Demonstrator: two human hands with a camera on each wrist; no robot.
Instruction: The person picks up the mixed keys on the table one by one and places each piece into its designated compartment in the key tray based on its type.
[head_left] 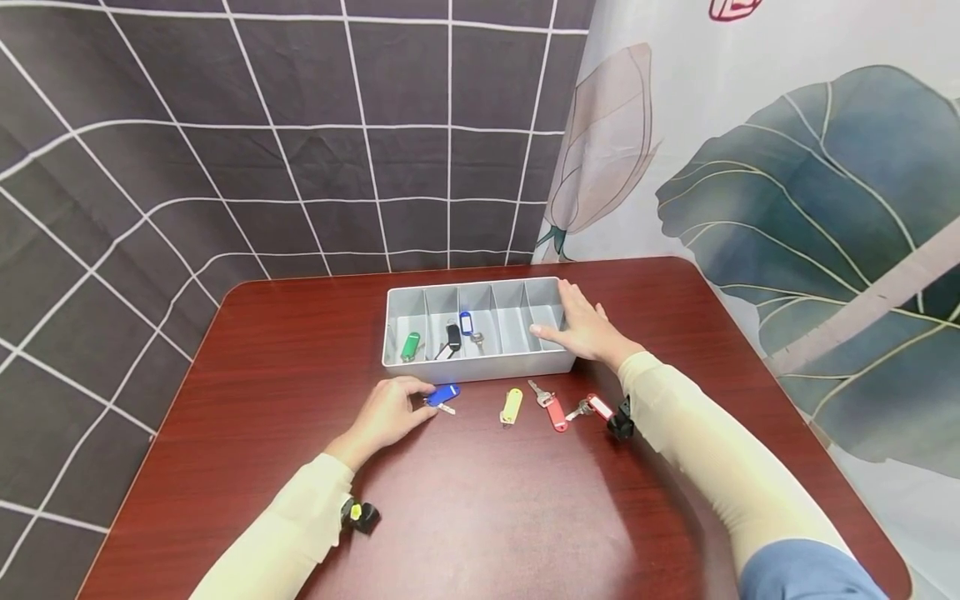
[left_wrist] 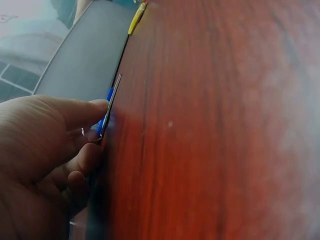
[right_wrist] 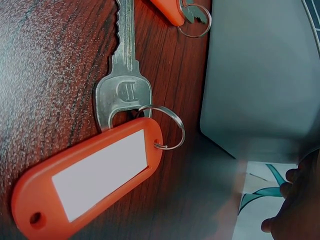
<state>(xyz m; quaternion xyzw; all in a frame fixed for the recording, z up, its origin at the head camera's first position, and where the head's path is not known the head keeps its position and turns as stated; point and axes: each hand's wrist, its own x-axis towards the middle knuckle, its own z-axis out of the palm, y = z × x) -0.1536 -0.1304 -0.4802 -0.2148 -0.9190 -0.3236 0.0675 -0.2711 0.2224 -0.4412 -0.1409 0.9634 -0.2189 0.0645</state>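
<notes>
My left hand (head_left: 386,414) pinches a blue key tag (head_left: 442,394) between thumb and fingers, just in front of the grey compartment tray (head_left: 480,367). A key (left_wrist: 114,100) hangs with that tag in the left wrist view. At the tray's right end rests my right hand (head_left: 588,325), its fingers extended along the end wall and its thumb reaching over the rightmost compartment. The tray holds a green key tag (head_left: 410,346) in the leftmost compartment, a black key tag (head_left: 453,336) in the second and another blue key tag (head_left: 467,323) with a key in the third.
On the reddish-brown table (head_left: 480,517), in front of the tray, lie a yellow key tag (head_left: 512,406) and two red ones. One red tag (head_left: 556,413) is near the middle; the other red tag (right_wrist: 90,177) lies under my right wrist with its key (right_wrist: 122,90).
</notes>
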